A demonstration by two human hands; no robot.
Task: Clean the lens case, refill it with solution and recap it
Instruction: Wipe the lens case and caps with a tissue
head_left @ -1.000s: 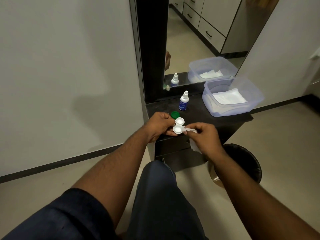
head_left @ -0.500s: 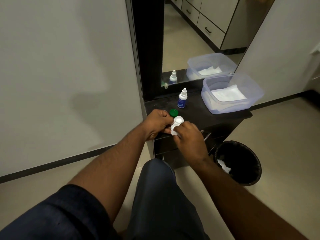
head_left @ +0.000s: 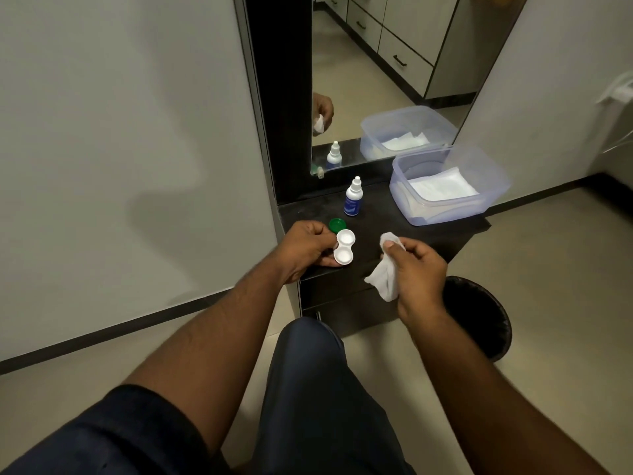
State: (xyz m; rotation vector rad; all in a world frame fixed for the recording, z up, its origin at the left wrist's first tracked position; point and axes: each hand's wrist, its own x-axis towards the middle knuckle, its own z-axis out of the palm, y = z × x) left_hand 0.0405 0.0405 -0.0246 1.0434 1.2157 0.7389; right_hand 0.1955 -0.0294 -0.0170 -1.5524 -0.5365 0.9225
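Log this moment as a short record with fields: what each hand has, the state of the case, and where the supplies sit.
left hand: left hand holds the lens case by its left side
right hand: right hand grips a crumpled white tissue, apart from the case
case state: both wells uncapped, facing up
cap: one green cap on the black counter, just behind the case
solution bottle: solution bottle upright, capped, near the mirror
tissue box: clear tub holding white tissues, right end of counter
bin: black bin on the floor, right of counter
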